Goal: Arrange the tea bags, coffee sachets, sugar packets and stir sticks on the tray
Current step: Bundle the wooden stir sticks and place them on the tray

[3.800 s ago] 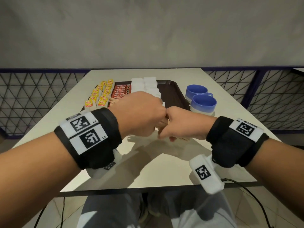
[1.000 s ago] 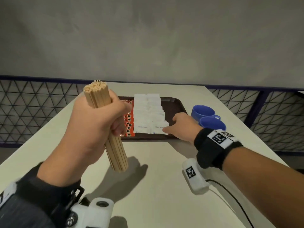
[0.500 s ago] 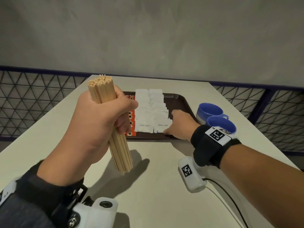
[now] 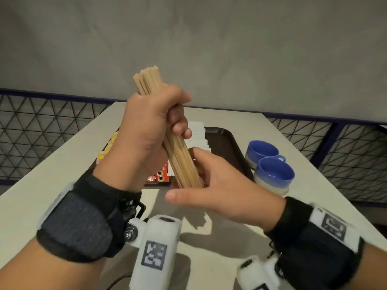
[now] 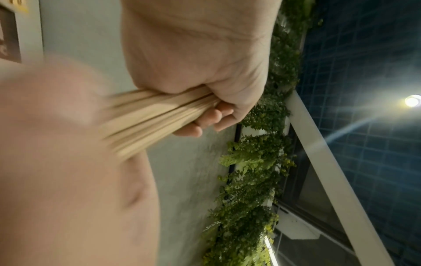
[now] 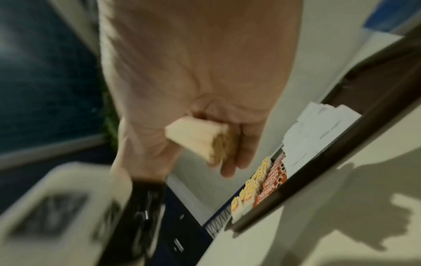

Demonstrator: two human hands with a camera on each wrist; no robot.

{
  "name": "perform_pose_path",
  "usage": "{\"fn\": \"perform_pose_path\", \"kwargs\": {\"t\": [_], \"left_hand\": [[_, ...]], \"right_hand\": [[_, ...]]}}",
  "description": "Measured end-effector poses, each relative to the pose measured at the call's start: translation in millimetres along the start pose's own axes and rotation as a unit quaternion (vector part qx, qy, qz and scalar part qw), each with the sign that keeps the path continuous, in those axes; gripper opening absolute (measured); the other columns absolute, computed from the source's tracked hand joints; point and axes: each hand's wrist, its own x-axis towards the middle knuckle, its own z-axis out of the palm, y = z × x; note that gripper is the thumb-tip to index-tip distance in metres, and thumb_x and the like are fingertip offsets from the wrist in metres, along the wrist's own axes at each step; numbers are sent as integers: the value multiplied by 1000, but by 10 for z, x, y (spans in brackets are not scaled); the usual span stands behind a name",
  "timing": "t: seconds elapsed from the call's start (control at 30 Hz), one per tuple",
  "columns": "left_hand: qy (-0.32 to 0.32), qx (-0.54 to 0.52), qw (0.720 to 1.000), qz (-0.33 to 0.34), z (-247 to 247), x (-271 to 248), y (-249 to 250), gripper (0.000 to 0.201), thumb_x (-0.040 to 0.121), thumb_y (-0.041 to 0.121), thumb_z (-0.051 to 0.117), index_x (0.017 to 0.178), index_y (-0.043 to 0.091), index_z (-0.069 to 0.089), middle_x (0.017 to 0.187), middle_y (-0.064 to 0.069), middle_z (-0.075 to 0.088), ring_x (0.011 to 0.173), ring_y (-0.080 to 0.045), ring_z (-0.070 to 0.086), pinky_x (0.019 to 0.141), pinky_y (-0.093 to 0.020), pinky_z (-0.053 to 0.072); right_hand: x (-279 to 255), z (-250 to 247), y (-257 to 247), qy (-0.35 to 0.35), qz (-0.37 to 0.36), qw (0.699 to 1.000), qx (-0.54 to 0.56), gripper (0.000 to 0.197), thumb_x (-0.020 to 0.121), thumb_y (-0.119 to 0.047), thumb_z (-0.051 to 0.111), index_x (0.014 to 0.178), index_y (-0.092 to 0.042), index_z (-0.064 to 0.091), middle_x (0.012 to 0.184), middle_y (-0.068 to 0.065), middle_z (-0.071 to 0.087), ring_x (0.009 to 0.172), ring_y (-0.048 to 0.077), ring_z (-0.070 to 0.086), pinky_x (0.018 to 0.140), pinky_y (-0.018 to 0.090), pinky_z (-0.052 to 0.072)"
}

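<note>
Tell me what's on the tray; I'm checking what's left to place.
On the tray: yellow tea bags, red coffee sachets, white sugar packets. The hands and sticks hide the middle.

The right hand (image 4: 215, 185) leaves the sugar packets (image 4: 198, 132) on the tray (image 4: 230, 149) and now cups the lower end of the stir sticks (image 4: 180, 158), raised higher.

Two blue cups (image 4: 270, 162) side by side on the pale desk (image 4: 52, 185), near its right edge. Behind, grey wall (image 4: 209, 38), dark mesh fence (image 4: 41, 130).
</note>
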Motion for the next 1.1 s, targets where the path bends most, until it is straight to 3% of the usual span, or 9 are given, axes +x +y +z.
{"fn": "perform_pose_path", "kwargs": {"t": [0.1, 0.23, 0.33, 0.43, 0.53, 0.63, 0.8, 1.0, 1.1], "left_hand": [[-8, -73, 997, -32, 80, 96, -43, 40, 91, 15, 65, 57, 23, 45, 48, 6, 33, 40, -10, 34, 51, -25, 42], [-54, -77, 993, -68, 177, 108, -211, 28, 83, 36, 71, 71, 20, 52, 52, 3, 42, 45, -13, 43, 57, -28, 51], [-35, -100, 990, -98, 179, 159, -314, 36, 89, 24, 70, 62, 22, 47, 46, 6, 32, 39, -9, 33, 50, -24, 42], [-7, -128, 988, -90, 180, 226, -416, 42, 90, 13, 66, 54, 24, 46, 44, 6, 29, 37, -8, 31, 47, -24, 38], [7, -92, 992, -90, 170, 241, -597, 25, 90, 18, 71, 70, 19, 56, 49, 3, 39, 41, -11, 42, 51, -29, 47], [-20, -7, 995, -96, 91, 285, -676, 33, 90, 38, 72, 109, 14, 60, 76, -2, 73, 69, -16, 72, 72, -34, 57], [42, 19, 995, -86, -168, 406, -459, 63, 79, 57, 63, 132, 24, 55, 122, -6, 70, 108, -21, 72, 100, -39, 51], [91, 47, 993, -59, -527, 488, -326, 26, 95, 41, 61, 111, 22, 68, 117, -1, 73, 106, -18, 73, 98, -41, 55], [95, 42, 992, -66, -608, 519, -351, 19, 96, 35, 62, 104, 20, 69, 111, -2, 74, 103, -20, 73, 90, -40, 57]], "right_hand": [[60, 65, 55, 117, -12, 990, -78, 22, 87, -25, 73, 97, -18, 54, 78, -4, 55, 66, 18, 56, 60, 49, 56], [96, -13, 69, 136, -3, 989, -49, 16, 89, -16, 68, 100, -12, 57, 75, 2, 53, 58, 15, 49, 52, 44, 47], [94, 23, 47, 140, 1, 989, -38, 20, 87, -17, 68, 103, -18, 56, 80, 5, 63, 56, 20, 56, 52, 39, 53], [95, 19, 70, 158, -2, 983, -93, 24, 85, -23, 69, 105, -22, 56, 86, 3, 66, 67, 26, 66, 58, 48, 59], [133, -67, 159, 137, 34, 981, -135, 19, 88, -21, 66, 105, -21, 57, 86, 2, 65, 63, 21, 63, 58, 44, 60], [165, -222, 202, 130, 76, 980, -129, 11, 90, -13, 63, 100, -11, 57, 74, 2, 59, 54, 14, 55, 49, 33, 51], [469, -706, 200, 183, 240, 951, -69, 18, 96, -14, 60, 109, -10, 49, 71, 8, 57, 44, 12, 51, 40, 25, 42], [979, -1039, 588, 191, 384, 892, -141, 41, 90, -3, 59, 130, 2, 48, 73, 11, 61, 50, 17, 57, 48, 24, 46], [1117, -1028, 680, 184, 404, 881, -166, 34, 93, -4, 58, 126, 1, 54, 83, 14, 63, 65, 21, 61, 67, 27, 55]]}}
